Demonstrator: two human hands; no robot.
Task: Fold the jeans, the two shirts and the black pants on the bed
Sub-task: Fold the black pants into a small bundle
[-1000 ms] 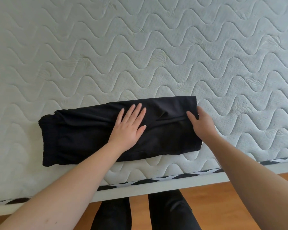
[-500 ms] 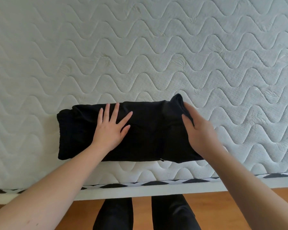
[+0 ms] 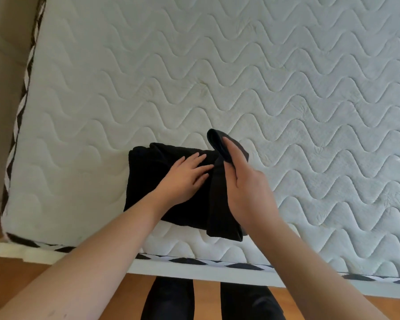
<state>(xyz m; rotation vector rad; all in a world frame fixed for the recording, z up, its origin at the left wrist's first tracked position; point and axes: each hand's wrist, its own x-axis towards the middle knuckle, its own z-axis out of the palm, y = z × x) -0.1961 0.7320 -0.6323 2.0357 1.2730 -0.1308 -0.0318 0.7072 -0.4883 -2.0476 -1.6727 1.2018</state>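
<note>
Black pants near bed front edge, wide bare quilting beyond. Left hand flat on them; right hand apparently pinching lifted end. Floor below.

Left hand flat, fingers straight — right hand gripping, raised

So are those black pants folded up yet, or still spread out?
Partly folded: the black pants lie bundled, left hand flat on them, right hand lifting one end over.

light: soft, even daylight | shadows: faint | glare: none | focus: slightly soft | edges: wide-angle bowing
</note>
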